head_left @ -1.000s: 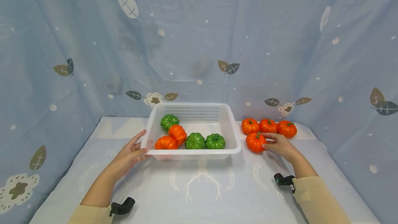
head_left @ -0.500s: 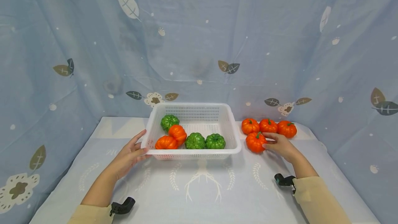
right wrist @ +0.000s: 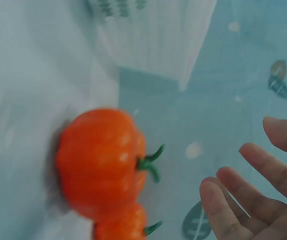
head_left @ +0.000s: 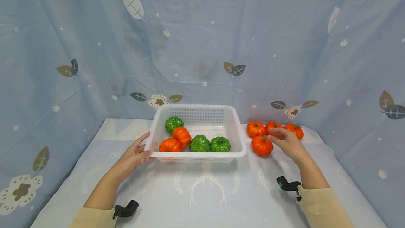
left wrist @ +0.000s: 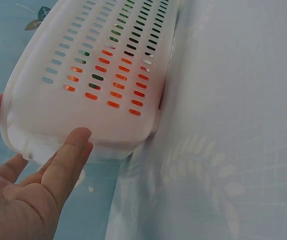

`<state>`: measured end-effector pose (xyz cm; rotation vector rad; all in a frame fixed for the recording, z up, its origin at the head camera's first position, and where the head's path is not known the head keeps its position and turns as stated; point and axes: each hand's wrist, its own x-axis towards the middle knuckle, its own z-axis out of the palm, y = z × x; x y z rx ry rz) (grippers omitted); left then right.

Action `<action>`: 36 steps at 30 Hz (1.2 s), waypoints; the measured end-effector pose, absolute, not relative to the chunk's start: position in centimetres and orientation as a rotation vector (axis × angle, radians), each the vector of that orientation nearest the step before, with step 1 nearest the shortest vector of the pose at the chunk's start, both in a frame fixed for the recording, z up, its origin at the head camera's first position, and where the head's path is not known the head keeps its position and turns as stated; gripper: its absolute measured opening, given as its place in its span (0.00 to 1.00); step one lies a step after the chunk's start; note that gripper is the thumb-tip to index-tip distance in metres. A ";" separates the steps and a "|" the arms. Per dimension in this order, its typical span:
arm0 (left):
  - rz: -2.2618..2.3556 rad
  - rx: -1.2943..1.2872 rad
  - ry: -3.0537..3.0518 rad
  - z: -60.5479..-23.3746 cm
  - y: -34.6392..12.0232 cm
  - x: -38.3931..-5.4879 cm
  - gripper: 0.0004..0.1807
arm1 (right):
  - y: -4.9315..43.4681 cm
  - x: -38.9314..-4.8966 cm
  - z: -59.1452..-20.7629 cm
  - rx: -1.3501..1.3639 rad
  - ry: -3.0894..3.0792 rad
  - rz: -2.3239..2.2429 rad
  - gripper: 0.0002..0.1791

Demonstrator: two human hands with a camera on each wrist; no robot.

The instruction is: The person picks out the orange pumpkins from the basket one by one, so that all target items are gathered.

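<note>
A white perforated plastic basket (head_left: 197,154) stands at the back of the table, holding two orange pumpkins (head_left: 181,136) and three green pumpkins (head_left: 199,144). My left hand (head_left: 131,161) touches its near left corner, fingers mostly straight; the left wrist view shows fingertips against the end wall (left wrist: 83,117). To the right of the basket sits a near orange pumpkin (head_left: 262,146) with a green stem. Just behind it are three more, including the leftmost pumpkin (head_left: 255,129). My right hand (head_left: 288,145), fingers loosely extended and holding nothing, hovers beside the near pumpkin and partly covers the back ones.
A blue curtain (head_left: 202,45) with leaf and flower prints hangs behind the table and down both sides. A pale printed cloth (head_left: 205,192) covers the tabletop. Black camera mounts (head_left: 126,209) sit at the wrists.
My right hand has come off the near orange pumpkin and risen slightly, its fingers now overlapping the back pumpkins. The left hand and basket stay put; the view has shifted slightly.
</note>
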<state>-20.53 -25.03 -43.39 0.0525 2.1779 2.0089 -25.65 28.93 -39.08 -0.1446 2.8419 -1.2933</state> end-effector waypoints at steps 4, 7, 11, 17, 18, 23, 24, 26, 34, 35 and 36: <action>2.004 0.044 2.177 -43.4 -25.0 -20.5 0.45 | 26.8 -25.0 -37.5 -0.201 2.914 -1.299 0.25; 2.013 0.054 2.168 -43.4 -25.2 -20.5 0.45 | 24.9 -24.9 -36.6 -0.288 2.927 -1.354 0.22; 2.019 0.072 2.165 -43.5 -25.3 -20.5 0.45 | 22.1 -25.0 -36.0 -0.409 2.885 -1.473 0.19; 2.009 0.048 2.170 -43.5 -25.1 -20.6 0.45 | 18.0 -26.0 -36.3 -0.554 2.813 -1.624 0.18; 2.006 0.039 2.174 -43.5 -25.0 -20.7 0.45 | 17.3 -26.2 -36.3 -0.577 2.797 -1.650 0.17; 2.001 0.029 2.182 -43.6 -25.0 -20.7 0.45 | 13.9 -27.4 -37.0 -0.660 2.725 -1.698 0.17; 2.001 0.035 2.181 -43.6 -25.0 -20.7 0.45 | 13.2 -27.6 -37.0 -0.670 2.722 -1.687 0.17; 2.010 0.053 2.173 -43.6 -25.1 -20.6 0.45 | 11.7 -28.0 -37.1 -0.682 2.715 -1.660 0.17; 2.016 0.072 2.168 -43.5 -25.2 -20.6 0.45 | 6.3 -28.9 -37.5 -0.711 2.704 -1.529 0.18; 2.016 0.070 2.167 -43.5 -25.2 -20.6 0.45 | 5.7 -28.9 -37.6 -0.711 2.699 -1.507 0.18; 2.016 0.068 2.166 -43.5 -25.2 -20.7 0.45 | 5.2 -29.0 -37.7 -0.705 2.698 -1.483 0.18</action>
